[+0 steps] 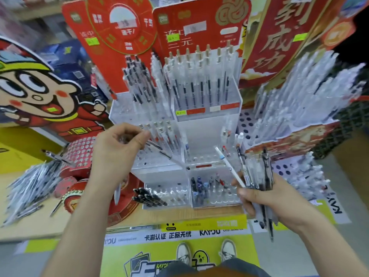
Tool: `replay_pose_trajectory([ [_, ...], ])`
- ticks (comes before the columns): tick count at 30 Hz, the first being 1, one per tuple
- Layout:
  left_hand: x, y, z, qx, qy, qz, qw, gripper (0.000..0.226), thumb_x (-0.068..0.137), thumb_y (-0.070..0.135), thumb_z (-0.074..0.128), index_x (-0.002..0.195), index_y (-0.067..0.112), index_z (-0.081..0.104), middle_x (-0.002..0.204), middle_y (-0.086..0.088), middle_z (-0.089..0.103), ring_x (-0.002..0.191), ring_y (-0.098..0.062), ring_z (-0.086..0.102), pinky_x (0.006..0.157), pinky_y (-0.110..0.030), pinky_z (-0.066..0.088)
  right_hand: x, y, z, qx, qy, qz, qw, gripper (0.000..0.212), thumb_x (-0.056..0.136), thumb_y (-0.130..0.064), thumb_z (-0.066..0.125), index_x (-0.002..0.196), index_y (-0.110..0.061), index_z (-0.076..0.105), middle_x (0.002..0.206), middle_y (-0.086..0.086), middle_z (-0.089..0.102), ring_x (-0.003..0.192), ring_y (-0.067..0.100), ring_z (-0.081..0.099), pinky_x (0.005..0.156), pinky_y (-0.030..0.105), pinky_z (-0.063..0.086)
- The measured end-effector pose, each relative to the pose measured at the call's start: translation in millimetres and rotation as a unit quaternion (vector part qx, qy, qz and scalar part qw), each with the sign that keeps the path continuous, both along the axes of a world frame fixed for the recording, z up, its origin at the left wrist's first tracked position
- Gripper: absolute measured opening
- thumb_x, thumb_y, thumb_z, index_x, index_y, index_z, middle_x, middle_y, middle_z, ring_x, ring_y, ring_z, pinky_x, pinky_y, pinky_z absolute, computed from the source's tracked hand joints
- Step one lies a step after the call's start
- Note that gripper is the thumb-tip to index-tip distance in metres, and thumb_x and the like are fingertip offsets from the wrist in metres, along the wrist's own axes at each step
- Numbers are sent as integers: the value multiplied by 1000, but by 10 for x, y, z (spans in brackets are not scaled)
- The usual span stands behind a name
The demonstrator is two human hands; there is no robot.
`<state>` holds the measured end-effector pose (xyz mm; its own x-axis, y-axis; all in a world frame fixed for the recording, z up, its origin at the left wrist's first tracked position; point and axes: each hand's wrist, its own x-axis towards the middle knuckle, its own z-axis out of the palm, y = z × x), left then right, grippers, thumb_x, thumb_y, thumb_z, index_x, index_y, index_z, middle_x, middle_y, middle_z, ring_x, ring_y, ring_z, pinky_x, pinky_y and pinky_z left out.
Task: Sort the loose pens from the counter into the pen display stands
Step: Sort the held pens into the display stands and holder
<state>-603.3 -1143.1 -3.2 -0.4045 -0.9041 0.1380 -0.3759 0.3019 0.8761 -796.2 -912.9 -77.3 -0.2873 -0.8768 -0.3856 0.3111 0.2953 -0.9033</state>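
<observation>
My left hand (117, 150) pinches a clear pen (159, 149) by its top, its tip slanting down toward the holes of the clear tiered pen stand (203, 126). To the right, my right hand (265, 198) grips a bundle of pens (257, 172), with one white pen (229, 166) sticking out to the upper left. Loose pens (30, 188) lie piled on the counter at the left. The stand's upper tiers hold rows of upright pens (199, 76).
Red display boards (197, 23) rise behind the stand. A cartoon cutout (38, 92) stands at the left, and another stand full of white pens (299, 92) at the right. Low trays hold black pens (147, 196) and refills (201, 188). The counter's front edge carries a yellow label strip (203, 224).
</observation>
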Motion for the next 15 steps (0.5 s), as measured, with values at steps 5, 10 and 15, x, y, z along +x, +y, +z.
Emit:
replay_pose_trajectory([
  [5,529,-237,104,-69,-47,57,995,14,77,28,78,73,22,67,63,4,64,57,-7,54,53,-19,43,296,-447,63,-17,-46,-9,999,13,71,-14,81,80,-12,73,67,17,61,50,27,54,46,29,45],
  [10,1161,-732,271,-109,-52,104,987,17,73,34,79,69,25,65,65,1,66,58,-12,57,55,-28,46,781,-1002,146,-16,-54,17,998,31,69,-10,71,97,2,65,65,19,61,47,26,52,45,30,46],
  [15,1711,-1227,335,-142,-23,128,981,16,79,30,77,70,32,63,70,4,66,65,-14,59,65,-33,48,1351,-1474,148,-27,-49,17,998,20,65,-6,81,83,-11,73,64,17,61,48,25,51,45,30,44],
])
